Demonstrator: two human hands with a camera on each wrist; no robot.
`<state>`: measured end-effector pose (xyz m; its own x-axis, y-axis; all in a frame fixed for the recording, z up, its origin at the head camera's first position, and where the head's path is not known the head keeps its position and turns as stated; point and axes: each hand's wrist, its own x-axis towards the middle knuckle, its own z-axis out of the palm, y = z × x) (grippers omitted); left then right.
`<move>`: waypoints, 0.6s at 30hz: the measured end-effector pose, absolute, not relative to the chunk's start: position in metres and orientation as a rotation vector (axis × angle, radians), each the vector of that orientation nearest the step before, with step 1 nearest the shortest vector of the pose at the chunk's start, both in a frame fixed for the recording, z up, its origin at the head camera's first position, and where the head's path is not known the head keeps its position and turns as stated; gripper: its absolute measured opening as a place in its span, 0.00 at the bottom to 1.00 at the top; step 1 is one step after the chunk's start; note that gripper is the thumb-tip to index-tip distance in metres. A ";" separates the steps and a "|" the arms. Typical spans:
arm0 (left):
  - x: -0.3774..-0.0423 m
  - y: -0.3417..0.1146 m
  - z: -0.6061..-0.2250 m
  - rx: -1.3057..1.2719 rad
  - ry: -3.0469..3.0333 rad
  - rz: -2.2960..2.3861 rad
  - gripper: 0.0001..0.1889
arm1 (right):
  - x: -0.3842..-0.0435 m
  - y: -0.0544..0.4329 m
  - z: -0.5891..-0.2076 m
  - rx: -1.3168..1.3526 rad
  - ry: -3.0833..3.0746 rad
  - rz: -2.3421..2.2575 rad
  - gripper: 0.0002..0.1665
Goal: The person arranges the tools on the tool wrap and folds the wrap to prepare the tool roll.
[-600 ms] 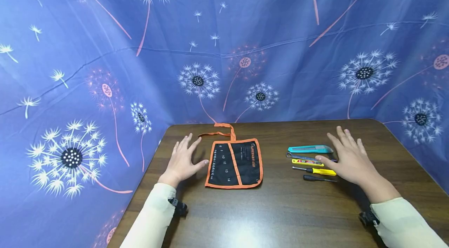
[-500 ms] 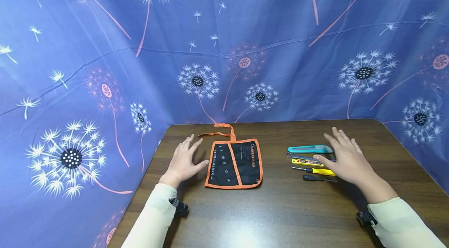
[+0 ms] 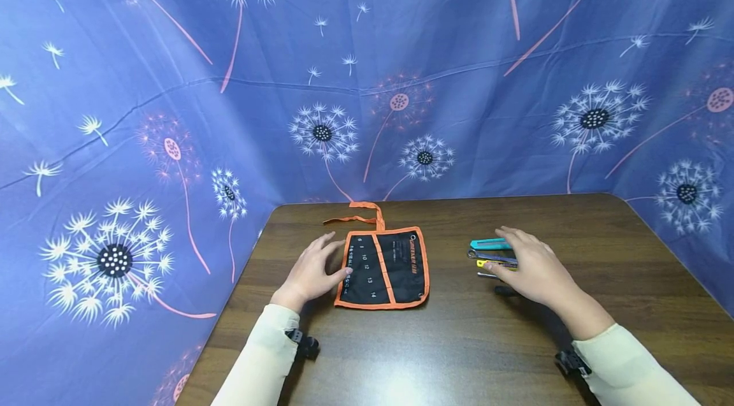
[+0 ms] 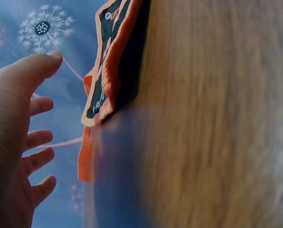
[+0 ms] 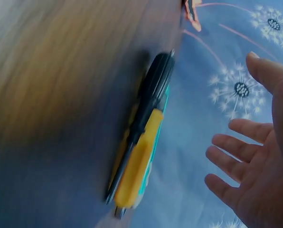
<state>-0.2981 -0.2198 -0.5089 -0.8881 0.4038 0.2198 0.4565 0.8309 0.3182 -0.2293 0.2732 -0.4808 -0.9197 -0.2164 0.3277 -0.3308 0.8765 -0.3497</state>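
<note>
A black tool pouch (image 3: 406, 272) with orange edging lies flat on the table. My left hand (image 3: 306, 271) is held open at its left side, thumb overlapping the orange edge in the head view. Farther right, my right hand (image 3: 534, 269) hovers open over a row of tools, holding nothing. It hides much of them. Showing past it are a teal utility knife (image 3: 486, 244), a wrench (image 3: 473, 254) and a small yellow tool (image 3: 480, 263). In the right wrist view, a black-handled screwdriver (image 5: 156, 78) and a yellow-handled screwdriver (image 5: 140, 164) lie beside the hand.
An orange tie strap (image 3: 378, 218) runs from the pouch's back edge across the brown wooden table (image 3: 447, 342). Behind the table hangs a blue dandelion-print cloth (image 3: 493, 106). A small wrist camera (image 3: 570, 362) is strapped at the right sleeve.
My right hand has moved left over the tools, covering the screwdriver handles that showed before. My left hand has shifted right, up to the pouch's edge. Pouch and tools stay put.
</note>
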 end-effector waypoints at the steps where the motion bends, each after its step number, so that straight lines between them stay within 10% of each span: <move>1: -0.298 -0.219 -0.510 -0.673 -2.872 -0.568 0.38 | -0.229 0.270 -0.480 0.419 -2.769 0.599 0.50; 18: -0.288 -0.196 -0.520 -0.739 -2.922 -0.772 0.27 | -0.226 0.206 -0.486 0.533 -2.925 0.646 0.41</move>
<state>-0.2879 -0.1961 -0.5196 -0.8868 0.4384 0.1462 0.4534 0.7643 0.4586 -0.2265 0.2058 -0.4865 -0.9339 -0.3148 0.1695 -0.3569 0.8488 -0.3900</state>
